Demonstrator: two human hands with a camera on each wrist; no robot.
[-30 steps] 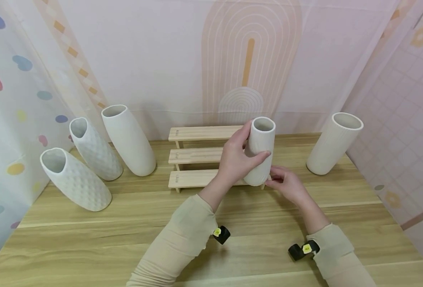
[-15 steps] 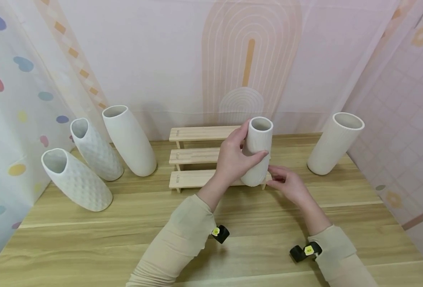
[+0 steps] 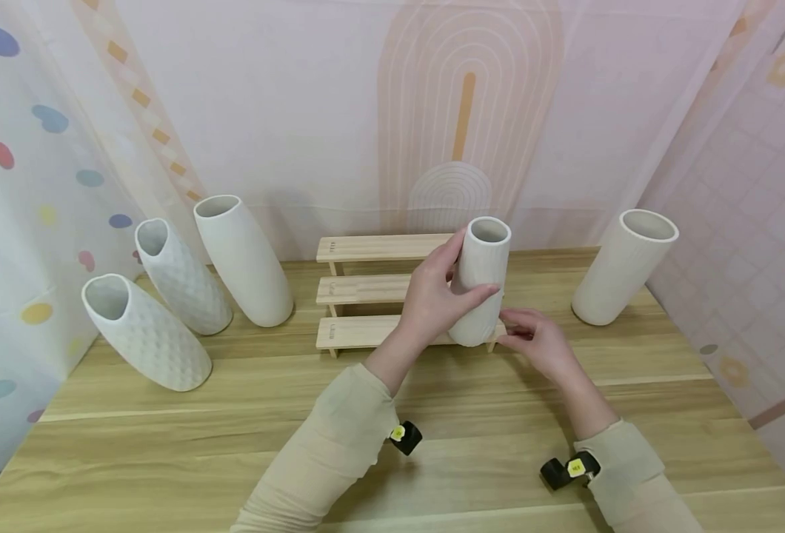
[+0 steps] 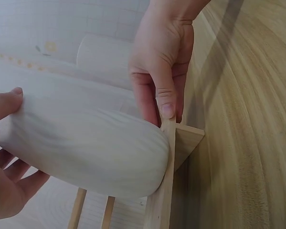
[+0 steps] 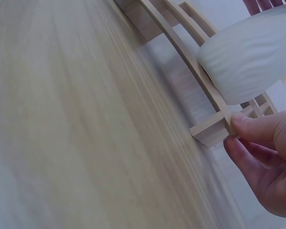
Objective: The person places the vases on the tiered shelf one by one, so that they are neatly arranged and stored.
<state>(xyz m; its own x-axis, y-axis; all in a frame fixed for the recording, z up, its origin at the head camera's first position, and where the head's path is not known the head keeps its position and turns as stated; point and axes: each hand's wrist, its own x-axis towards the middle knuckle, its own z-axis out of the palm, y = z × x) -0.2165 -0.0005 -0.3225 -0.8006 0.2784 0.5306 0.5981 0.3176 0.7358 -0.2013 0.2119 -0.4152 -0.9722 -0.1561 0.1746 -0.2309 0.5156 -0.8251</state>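
My left hand [image 3: 435, 292] grips a white ribbed vase [image 3: 487, 259] round its body, fingers behind and thumb across the front. The vase stands close to upright at the right end of the lowest step of a three-tier wooden rack [image 3: 359, 333]. In the left wrist view the base of the vase [image 4: 100, 148] meets the step. At that step's right end, my right hand [image 3: 539, 346] pinches the board between thumb and fingers; the right wrist view shows this hand [image 5: 269, 160] just beside the vase's base. Part of the upper two steps is hidden behind the vase and left hand.
To the rack's left stand a smooth white vase [image 3: 242, 259], a dimpled white vase [image 3: 186, 285] and another dimpled vase [image 3: 152, 337] nearer the front. A ribbed white vase [image 3: 619, 274] stands at the right. A patterned curtain [image 3: 286, 111] hangs behind the wooden table [image 3: 232, 451].
The held vase has shifted very slightly left along the lowest step. My right hand keeps its pinch on the step's end, and the other vases stay put.
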